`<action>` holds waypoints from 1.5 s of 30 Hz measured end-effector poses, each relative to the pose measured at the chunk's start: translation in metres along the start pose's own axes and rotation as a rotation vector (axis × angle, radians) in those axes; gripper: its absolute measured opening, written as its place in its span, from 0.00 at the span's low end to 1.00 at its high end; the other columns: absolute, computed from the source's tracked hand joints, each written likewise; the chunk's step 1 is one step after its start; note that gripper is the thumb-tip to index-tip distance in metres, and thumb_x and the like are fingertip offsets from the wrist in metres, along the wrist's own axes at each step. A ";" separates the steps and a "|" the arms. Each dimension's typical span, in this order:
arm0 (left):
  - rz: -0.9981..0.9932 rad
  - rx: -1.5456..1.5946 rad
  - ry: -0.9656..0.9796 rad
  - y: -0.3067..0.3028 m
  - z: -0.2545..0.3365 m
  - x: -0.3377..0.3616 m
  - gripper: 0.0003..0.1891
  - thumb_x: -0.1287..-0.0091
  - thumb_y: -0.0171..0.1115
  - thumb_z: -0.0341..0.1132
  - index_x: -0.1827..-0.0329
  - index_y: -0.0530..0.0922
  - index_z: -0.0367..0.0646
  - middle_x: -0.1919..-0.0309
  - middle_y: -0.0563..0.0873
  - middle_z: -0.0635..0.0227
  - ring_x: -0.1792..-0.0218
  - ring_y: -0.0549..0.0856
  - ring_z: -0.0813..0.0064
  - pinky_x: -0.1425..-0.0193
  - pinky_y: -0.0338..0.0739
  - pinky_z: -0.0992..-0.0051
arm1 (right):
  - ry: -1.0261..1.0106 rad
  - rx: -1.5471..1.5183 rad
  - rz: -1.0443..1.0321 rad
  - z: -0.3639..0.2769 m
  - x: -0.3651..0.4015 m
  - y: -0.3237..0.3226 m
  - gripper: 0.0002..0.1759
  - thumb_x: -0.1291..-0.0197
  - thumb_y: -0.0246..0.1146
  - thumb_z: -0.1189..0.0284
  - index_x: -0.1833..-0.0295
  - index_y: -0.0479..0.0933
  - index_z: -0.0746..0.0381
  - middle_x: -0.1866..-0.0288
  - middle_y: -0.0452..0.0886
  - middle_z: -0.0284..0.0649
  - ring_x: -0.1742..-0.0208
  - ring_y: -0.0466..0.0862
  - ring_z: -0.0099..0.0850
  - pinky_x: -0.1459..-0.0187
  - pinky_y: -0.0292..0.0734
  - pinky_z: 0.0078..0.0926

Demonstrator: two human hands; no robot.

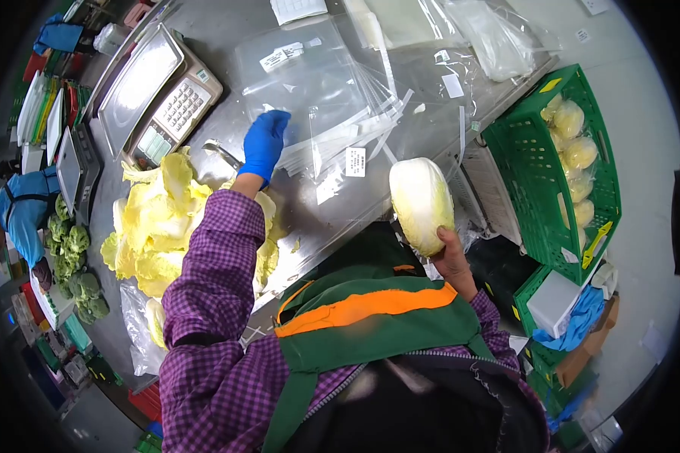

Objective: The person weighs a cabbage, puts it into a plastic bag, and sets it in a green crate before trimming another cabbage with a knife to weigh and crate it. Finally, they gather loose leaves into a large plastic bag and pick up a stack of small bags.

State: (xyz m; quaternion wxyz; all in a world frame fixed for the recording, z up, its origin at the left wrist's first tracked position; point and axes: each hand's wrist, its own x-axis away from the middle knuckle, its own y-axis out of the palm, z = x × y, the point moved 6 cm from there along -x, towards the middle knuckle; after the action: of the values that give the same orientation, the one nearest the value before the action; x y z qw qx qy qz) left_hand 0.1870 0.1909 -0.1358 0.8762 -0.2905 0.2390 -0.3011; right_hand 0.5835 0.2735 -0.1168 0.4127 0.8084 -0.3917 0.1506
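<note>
My right hand [451, 260] is bare and grips a napa cabbage [421, 202] at its lower end, out beyond the table's front edge. The cabbage is pale, white at the top and yellow-green lower down. In a blue glove, my left hand [265, 145] is over the near left side of clear plastic bags [302, 83] lying flat. Its fingers look bunched together, and what they hold, if anything, is hidden. Left of its wrist lies a metal tool [221, 152], partly covered. Loose yellow cabbage leaves [162, 219] are heaped beside my left forearm.
A scale [166, 98] stands at the back left of the metal table [317, 219]. More plastic bags [499, 38] lie at the back right. On the right, a green crate [521, 151] contains several wrapped pale round items [580, 152]. Green vegetables [72, 249] and a person in blue [26, 215] are at far left.
</note>
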 end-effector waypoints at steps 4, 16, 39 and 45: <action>-0.164 -0.056 -0.016 0.017 -0.006 0.009 0.07 0.36 0.59 0.30 0.58 0.82 0.45 0.64 0.84 0.58 0.62 0.84 0.60 0.56 0.77 0.68 | -0.120 0.230 -0.229 0.001 -0.041 0.045 0.40 0.52 0.65 0.68 0.33 0.59 0.67 0.40 0.72 0.44 0.41 0.74 0.33 0.40 0.69 0.28; -0.113 0.162 0.096 -0.040 0.069 0.020 0.10 0.39 0.59 0.22 0.57 0.81 0.44 0.64 0.82 0.62 0.63 0.82 0.65 0.56 0.76 0.74 | -0.403 1.077 -0.060 0.011 -0.173 0.172 0.43 0.51 0.66 0.53 0.35 0.62 0.67 0.46 0.77 0.48 0.49 0.80 0.43 0.47 0.73 0.35; -0.276 0.550 -0.547 0.005 0.017 0.035 0.14 0.32 0.53 0.30 0.47 0.77 0.31 0.59 0.85 0.58 0.62 0.84 0.73 0.53 0.77 0.75 | -0.118 -0.098 -0.332 0.004 -0.208 0.241 0.31 0.41 0.61 0.56 0.37 0.64 0.61 0.43 0.74 0.43 0.48 0.78 0.34 0.54 0.77 0.31; -0.352 0.535 -0.563 0.014 0.022 0.071 0.30 0.37 0.63 0.41 0.36 0.67 0.32 0.41 0.75 0.55 0.49 0.79 0.65 0.46 0.75 0.70 | -0.583 0.524 -0.149 -0.007 -0.238 0.198 0.39 0.48 0.69 0.64 0.35 0.60 0.70 0.43 0.71 0.46 0.42 0.73 0.34 0.42 0.69 0.30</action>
State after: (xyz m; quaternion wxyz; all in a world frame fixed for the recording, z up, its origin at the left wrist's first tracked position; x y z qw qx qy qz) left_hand 0.2554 0.1600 -0.1466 0.8870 -0.1605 -0.1494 -0.4064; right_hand 0.2799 0.3309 -0.1390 0.0741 0.9214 -0.3809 -0.0206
